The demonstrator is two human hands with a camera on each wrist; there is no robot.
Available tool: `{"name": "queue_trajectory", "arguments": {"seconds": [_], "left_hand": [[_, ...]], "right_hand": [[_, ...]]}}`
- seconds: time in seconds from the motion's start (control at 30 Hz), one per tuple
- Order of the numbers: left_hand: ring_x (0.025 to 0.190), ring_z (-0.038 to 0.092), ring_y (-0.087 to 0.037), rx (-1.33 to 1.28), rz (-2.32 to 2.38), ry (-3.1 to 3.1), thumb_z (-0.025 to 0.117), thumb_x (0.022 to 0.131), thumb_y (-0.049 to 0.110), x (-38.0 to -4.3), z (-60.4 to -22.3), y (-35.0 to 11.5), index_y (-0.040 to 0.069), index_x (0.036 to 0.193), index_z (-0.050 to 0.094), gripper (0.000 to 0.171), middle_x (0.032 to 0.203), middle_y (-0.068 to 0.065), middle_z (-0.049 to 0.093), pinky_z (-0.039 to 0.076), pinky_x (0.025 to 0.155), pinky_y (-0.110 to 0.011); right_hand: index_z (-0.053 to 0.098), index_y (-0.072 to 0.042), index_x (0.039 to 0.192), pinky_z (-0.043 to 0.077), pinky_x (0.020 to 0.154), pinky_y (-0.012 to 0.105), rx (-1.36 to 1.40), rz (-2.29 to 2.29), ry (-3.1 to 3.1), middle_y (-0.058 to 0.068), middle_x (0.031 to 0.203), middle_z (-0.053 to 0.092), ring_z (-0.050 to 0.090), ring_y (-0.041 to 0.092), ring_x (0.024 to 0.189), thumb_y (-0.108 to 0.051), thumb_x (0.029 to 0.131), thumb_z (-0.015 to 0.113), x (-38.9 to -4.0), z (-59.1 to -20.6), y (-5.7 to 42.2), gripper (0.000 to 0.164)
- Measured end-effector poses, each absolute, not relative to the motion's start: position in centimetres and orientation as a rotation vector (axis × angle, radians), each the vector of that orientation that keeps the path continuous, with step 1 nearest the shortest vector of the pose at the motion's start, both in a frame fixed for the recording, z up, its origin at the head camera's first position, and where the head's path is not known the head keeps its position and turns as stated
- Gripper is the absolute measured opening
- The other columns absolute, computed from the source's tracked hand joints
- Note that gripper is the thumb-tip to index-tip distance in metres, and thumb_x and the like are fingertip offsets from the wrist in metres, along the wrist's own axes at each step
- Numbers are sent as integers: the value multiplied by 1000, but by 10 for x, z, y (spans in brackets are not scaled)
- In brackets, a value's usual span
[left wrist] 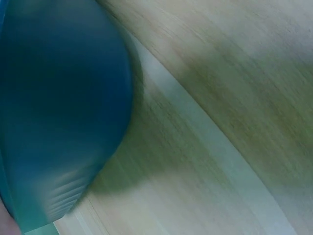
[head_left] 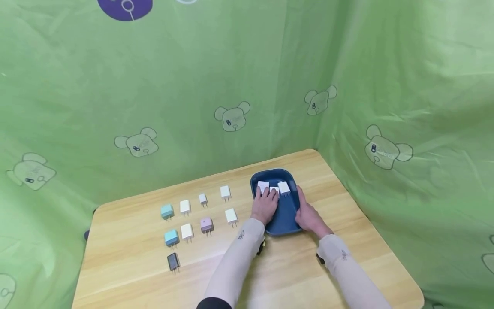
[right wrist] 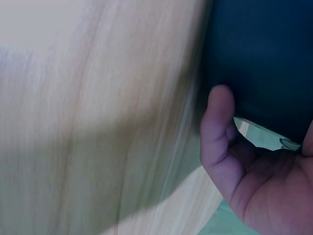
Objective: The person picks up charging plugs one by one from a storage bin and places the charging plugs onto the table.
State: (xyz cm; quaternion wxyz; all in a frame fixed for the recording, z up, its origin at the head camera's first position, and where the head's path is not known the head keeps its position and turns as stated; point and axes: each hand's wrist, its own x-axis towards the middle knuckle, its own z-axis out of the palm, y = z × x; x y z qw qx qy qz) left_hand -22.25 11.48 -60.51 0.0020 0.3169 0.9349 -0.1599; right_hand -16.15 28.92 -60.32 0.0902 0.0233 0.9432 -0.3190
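A dark blue plastic tray (head_left: 284, 216) stands on the wooden table, with white plug chargers lying in its far half. My left hand (head_left: 265, 207) reaches over its left side, fingertips right at two of them, a left charger (head_left: 263, 185) and a middle charger (head_left: 274, 189). I cannot tell whether the fingers pinch the middle one. Another white charger (head_left: 284, 187) lies to the right, prongs toward me. My right hand (head_left: 307, 215) grips the tray's right side; the right wrist view shows a finger (right wrist: 221, 105) against the outer wall (right wrist: 264, 58).
Left of the tray, chargers lie in rows, prongs toward me: teal ones (head_left: 167, 210), white ones (head_left: 187, 231), a lilac one (head_left: 206, 224) and a black one (head_left: 173, 261). Green curtains (head_left: 185, 77) hang behind and beside the table (head_left: 127, 257).
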Motion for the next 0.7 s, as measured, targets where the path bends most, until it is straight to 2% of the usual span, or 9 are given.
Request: {"name": "queue_trajectory", "arguments": {"seconds": [0.13, 0.27, 0.43, 0.6, 0.7], "left_hand": [[152, 35, -18, 987, -471, 2930, 35, 110, 20, -221, -603, 115, 25, 152, 44, 44, 160, 3, 43, 31, 125, -48], [151, 38, -18, 993, -404, 2927, 35, 108, 18, -220, -603, 115, 27, 143, 47, 38, 160, 0, 45, 31, 124, -49], [136, 50, -20, 1077, -318, 2968, 44, 107, 31, -220, -605, 114, 28, 132, 50, 26, 144, -1, 58, 38, 119, -50], [131, 53, -21, 1136, -302, 2973, 65, 95, 39, -219, -608, 114, 29, 132, 49, 41, 138, -2, 60, 40, 117, -49], [125, 58, -20, 1173, -314, 2974, 68, 93, 39, -219, -610, 114, 31, 132, 50, 44, 135, -2, 60, 42, 114, -47]], "right_hand": [[-8, -16, 162, 47, 63, 38, 57, -944, 2823, 27, 90, 63, 58, 28, 69, 1, 92, 45, -162, -603, 289, 89], [-10, -17, 162, 46, 61, 36, 63, -934, 2817, 24, 86, 61, 57, 28, 68, 2, 92, 45, -162, -604, 289, 91], [-10, -18, 162, 47, 61, 38, 77, -926, 2817, 25, 87, 62, 57, 29, 69, 1, 92, 45, -162, -605, 290, 92], [-11, -19, 162, 47, 63, 39, 90, -916, 2803, 27, 92, 63, 58, 29, 71, 0, 92, 46, -162, -605, 290, 92], [-13, -20, 162, 47, 63, 39, 86, -928, 2786, 28, 95, 62, 58, 30, 72, 0, 92, 45, -163, -604, 290, 92]]}}
